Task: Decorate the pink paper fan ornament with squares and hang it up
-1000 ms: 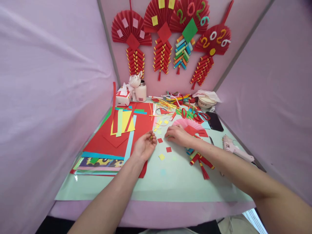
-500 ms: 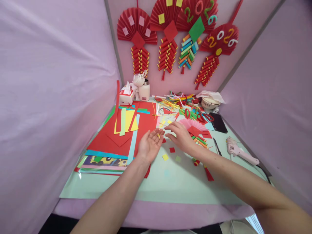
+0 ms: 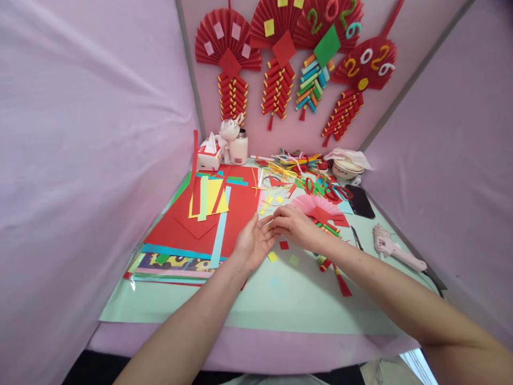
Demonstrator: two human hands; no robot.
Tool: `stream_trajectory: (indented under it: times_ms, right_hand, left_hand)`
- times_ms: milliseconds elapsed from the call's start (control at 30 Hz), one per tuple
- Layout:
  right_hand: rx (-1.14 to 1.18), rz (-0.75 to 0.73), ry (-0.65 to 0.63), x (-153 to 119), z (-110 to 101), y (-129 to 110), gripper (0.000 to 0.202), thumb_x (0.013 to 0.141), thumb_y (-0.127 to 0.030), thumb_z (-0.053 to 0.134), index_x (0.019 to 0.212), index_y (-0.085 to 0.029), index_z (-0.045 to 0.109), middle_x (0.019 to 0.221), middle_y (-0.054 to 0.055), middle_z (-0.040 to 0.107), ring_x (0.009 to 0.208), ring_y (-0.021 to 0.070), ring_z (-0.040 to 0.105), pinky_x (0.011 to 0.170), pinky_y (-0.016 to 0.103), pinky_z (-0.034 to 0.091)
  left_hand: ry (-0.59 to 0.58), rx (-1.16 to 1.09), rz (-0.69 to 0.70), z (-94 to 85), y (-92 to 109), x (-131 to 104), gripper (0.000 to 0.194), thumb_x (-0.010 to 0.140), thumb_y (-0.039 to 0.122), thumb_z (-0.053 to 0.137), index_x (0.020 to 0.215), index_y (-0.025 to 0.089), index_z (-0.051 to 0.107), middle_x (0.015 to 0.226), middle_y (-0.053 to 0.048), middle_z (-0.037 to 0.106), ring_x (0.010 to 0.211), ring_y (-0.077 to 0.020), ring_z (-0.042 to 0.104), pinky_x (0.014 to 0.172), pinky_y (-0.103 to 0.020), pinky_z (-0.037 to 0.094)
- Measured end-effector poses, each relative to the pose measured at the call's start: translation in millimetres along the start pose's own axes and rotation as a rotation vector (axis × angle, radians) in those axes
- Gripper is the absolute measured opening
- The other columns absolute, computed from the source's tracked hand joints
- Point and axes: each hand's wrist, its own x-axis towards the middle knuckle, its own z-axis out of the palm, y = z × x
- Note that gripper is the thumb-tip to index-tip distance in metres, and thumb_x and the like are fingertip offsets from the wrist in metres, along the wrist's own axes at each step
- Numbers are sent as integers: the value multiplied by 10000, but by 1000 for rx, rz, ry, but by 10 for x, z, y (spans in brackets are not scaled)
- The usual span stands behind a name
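Note:
Palm up over the table's middle, my left hand (image 3: 255,247) is open with its fingers stretched to the right. My right hand (image 3: 295,226) reaches across from the right, fingertips drawn together on the left fingers; what they pinch is hidden, with only a hint of yellow there. Small yellow paper scraps (image 3: 279,199) lie just beyond the hands. Nearer me are a red paper square (image 3: 284,245), a yellow square (image 3: 273,256) and a pale green square (image 3: 294,260). A pink paper fan (image 3: 316,203) with coloured paper rolls lies partly under my right forearm.
Stacked coloured paper (image 3: 160,235) covers the left side. At the back stand a tissue box (image 3: 209,159), a white bottle (image 3: 239,148) and a bowl (image 3: 345,170). Scissors (image 3: 334,191), a phone (image 3: 360,201), a craft knife (image 3: 356,238) and a glue gun (image 3: 395,251) lie right.
My right hand has come down onto my left fingers and its fingertips have closed together. The yellow scrap seen in my left palm is now covered. My left hand has shifted slightly right.

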Motion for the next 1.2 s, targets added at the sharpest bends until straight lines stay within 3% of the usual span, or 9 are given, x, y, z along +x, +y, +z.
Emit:
stream_trajectory:
  times_ms: [233,467,600,700,800,933,1033,1133,1200]
  right_hand:
    - [94,39,-9,-42,-8,-12,162,872,-101,536,799,-166,664,835,50,564,809,164,494,710,276,392]
    - [129,129,-68,-115,-11,-104,188,872,-79,474,773,-159,613,831,44,528,806,163,479,718,276,388]
    - [262,249,-7,-214,-68,-157,146,869,-111,502,755,-167,575,823,35,521,814,161,494,729,280,393]
    - [346,366,30,-384,-210,-266,121,889,-166,504,776,-180,547,831,32,537,815,161,505,740,286,394]
    - [422,441,-12,-708,-437,-496,136,918,-205,460,794,-200,515,823,15,545,784,146,505,723,270,389]
    - [624,614,-306,-1396,-667,-894,182,943,-234,405,788,-216,498,765,-9,553,697,127,481,659,235,387]
    - [703,853,-467,-1982,-649,-1118,162,933,-249,421,799,-221,508,755,-14,553,676,128,464,607,226,364]
    - [721,1065,-440,-2469,-519,-1243,179,934,-297,424,788,-217,486,751,-12,526,689,132,450,601,232,350]
    - [712,1158,-371,-2675,-433,-1292,215,941,-333,411,770,-213,458,732,-15,490,684,132,435,605,236,346]
  left_hand:
    - [-41,108,-53,14,-5,-11,405,967,425,381,1089,101,591,971,-118,681,881,-160,662,841,-280,500]
    - [-67,324,-2,51,-61,-65,347,951,420,440,1094,141,589,982,-95,687,894,-154,666,837,-258,498]
    - [-146,380,-21,37,-76,-70,389,937,457,451,1130,141,571,996,-111,686,898,-177,669,862,-312,499]
    - [-123,461,8,31,-91,-75,413,907,468,503,1140,132,568,1058,-146,679,952,-208,662,890,-349,487]
    - [-46,521,131,23,-90,-63,366,870,436,561,1075,136,597,1065,-140,675,1005,-222,649,889,-340,476]
    - [126,707,356,3,-80,-11,237,786,358,638,920,163,632,925,-62,674,885,-178,657,738,-265,466]
    - [163,855,445,13,-90,1,166,777,306,613,886,182,625,872,-29,658,827,-152,635,672,-243,438]
    - [95,1146,524,50,-97,-68,144,787,288,597,892,195,630,866,-20,640,818,-152,602,698,-264,438]
    - [-142,1490,527,68,-96,-157,104,781,285,623,828,200,658,886,-21,609,826,-159,570,748,-289,433]
